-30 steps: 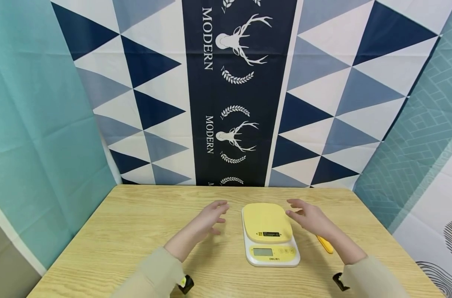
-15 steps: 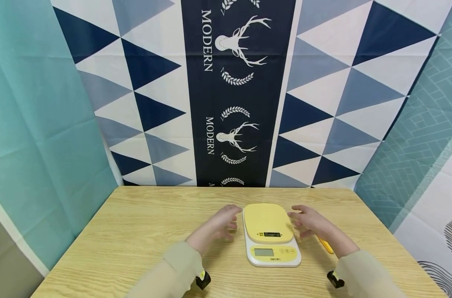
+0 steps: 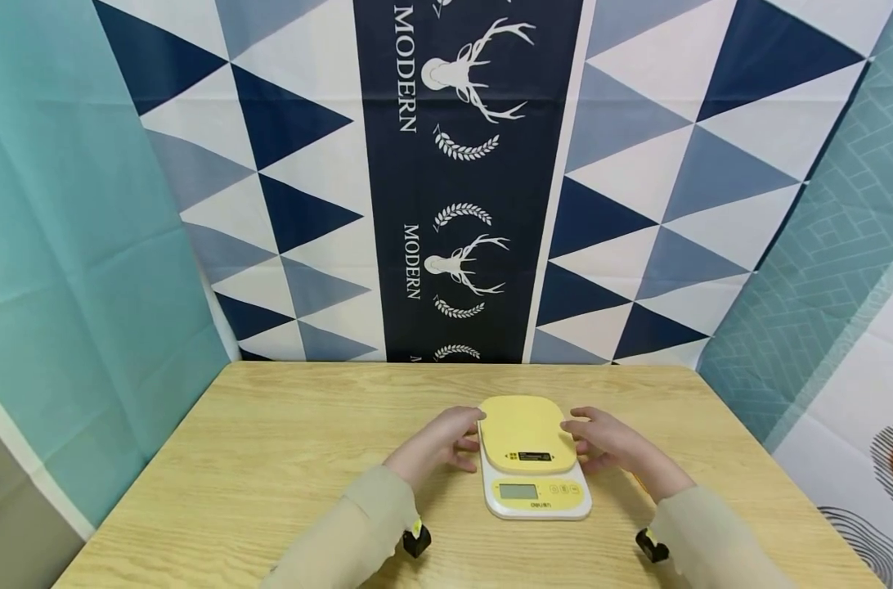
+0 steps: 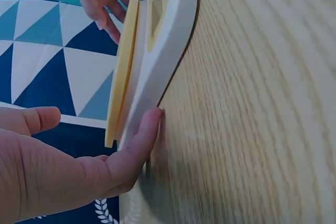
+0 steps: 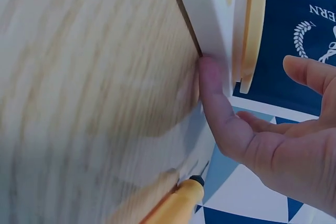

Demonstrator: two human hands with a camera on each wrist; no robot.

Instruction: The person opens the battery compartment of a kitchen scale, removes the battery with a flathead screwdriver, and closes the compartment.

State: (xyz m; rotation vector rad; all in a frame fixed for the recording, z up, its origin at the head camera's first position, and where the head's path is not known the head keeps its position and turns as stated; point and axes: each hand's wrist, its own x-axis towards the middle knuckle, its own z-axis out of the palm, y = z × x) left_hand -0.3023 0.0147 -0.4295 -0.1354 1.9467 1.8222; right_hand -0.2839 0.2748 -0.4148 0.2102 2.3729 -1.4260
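A yellow and white digital kitchen scale [image 3: 527, 433] lies flat on the wooden table, its display [image 3: 518, 491] facing the person. My left hand [image 3: 446, 442] is at the scale's left side; in the left wrist view its fingertips [image 4: 151, 121] touch the white base low down, while the thumb stays apart. On the opposite side is my right hand [image 3: 604, 442], whose fingertip [image 5: 210, 72] touches the base near the tabletop in the right wrist view. That thumb is also off the scale. The fingers of both hands are extended, not curled round it.
Beside the right hand lies a yellow-handled tool [image 5: 181, 200] with a black collar and thin tip, mostly hidden by the forearm in the head view. Patterned cloth [image 3: 461, 164] stands behind the wooden table [image 3: 307, 458], with teal cloth [image 3: 100, 245] at the left.
My left hand has moved right to the scale's side, and the right hand has closed in on the other side. The scale's place on the table looks unchanged.
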